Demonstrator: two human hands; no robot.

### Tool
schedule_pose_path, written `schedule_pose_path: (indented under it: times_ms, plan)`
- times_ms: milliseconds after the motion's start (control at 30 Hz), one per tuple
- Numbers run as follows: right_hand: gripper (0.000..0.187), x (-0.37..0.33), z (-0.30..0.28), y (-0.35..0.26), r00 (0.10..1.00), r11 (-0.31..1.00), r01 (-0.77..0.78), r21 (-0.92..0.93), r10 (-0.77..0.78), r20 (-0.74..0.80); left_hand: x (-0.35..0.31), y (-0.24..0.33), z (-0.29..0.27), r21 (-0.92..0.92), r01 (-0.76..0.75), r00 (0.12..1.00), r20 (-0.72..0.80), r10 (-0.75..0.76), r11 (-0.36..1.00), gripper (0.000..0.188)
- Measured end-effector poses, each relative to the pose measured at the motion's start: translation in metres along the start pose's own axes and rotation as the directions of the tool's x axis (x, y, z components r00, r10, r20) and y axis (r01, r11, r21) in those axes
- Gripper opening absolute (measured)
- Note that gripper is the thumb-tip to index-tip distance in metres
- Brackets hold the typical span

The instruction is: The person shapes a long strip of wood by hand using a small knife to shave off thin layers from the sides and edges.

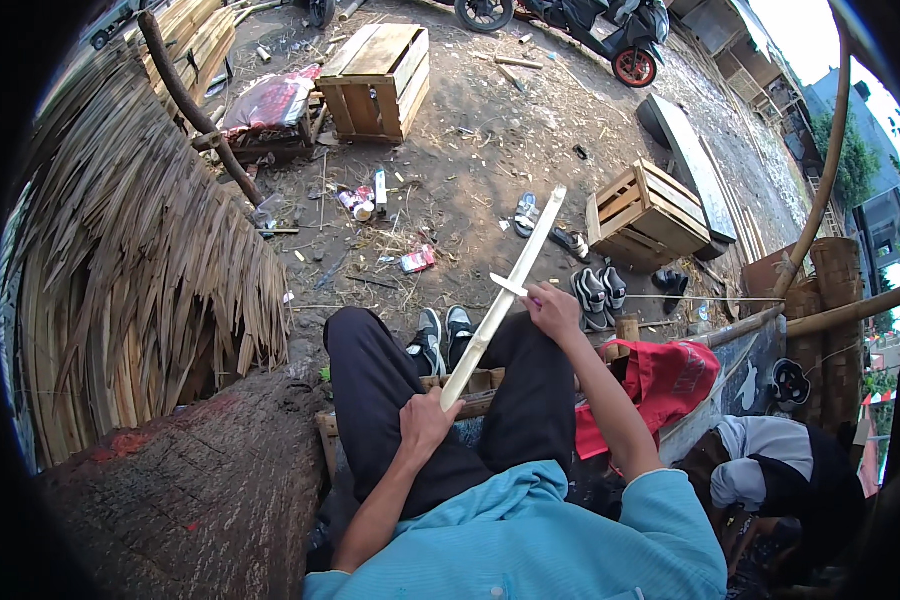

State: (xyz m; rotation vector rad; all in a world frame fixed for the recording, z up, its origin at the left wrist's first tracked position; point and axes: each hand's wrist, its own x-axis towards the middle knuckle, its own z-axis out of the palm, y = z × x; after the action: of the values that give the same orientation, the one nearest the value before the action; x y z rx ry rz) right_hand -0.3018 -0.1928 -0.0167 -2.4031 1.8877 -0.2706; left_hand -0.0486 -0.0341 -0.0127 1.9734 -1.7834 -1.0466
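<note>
I sit with dark trousers and a blue top, knees apart. My left hand (425, 420) grips the near end of a long pale bamboo strip (515, 280) that slants up and away to the right. My right hand (553, 308) holds a knife (508, 286) whose blade lies across the strip about midway along it. My black-and-white shoes (442, 338) rest on the dirt below the strip.
A big heap of thin bamboo strips (140, 270) fills the left. A log (200, 490) lies by my left leg. Two wooden crates (378, 80) (647, 215), loose sandals (598, 293), litter and a motorbike (610, 30) stand ahead. A red bag (670, 380) and a seated person (780, 480) are at right.
</note>
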Motion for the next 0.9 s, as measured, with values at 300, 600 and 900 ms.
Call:
schedule_pose_path:
  times_ms: [300,600,900]
  plan:
    - [0.024,-0.021,-0.004,-0.011,0.977,0.949,0.153,0.276,-0.187,0.103,0.004,-0.006,0.003,0.013,-0.007,1.000,0.017,0.006,1.000,0.041]
    - [0.026,-0.009,0.003,-0.003,0.995,0.993,0.024,0.117,-0.035,0.090,0.005,-0.010,0.011,0.056,-0.051,0.998,0.030,0.050,0.997,0.043]
    - [0.027,-0.001,0.006,0.001,0.978,0.969,-0.206,0.140,0.198,0.064,0.007,-0.005,0.008,0.045,-0.044,0.998,0.042,0.042,0.998,0.043]
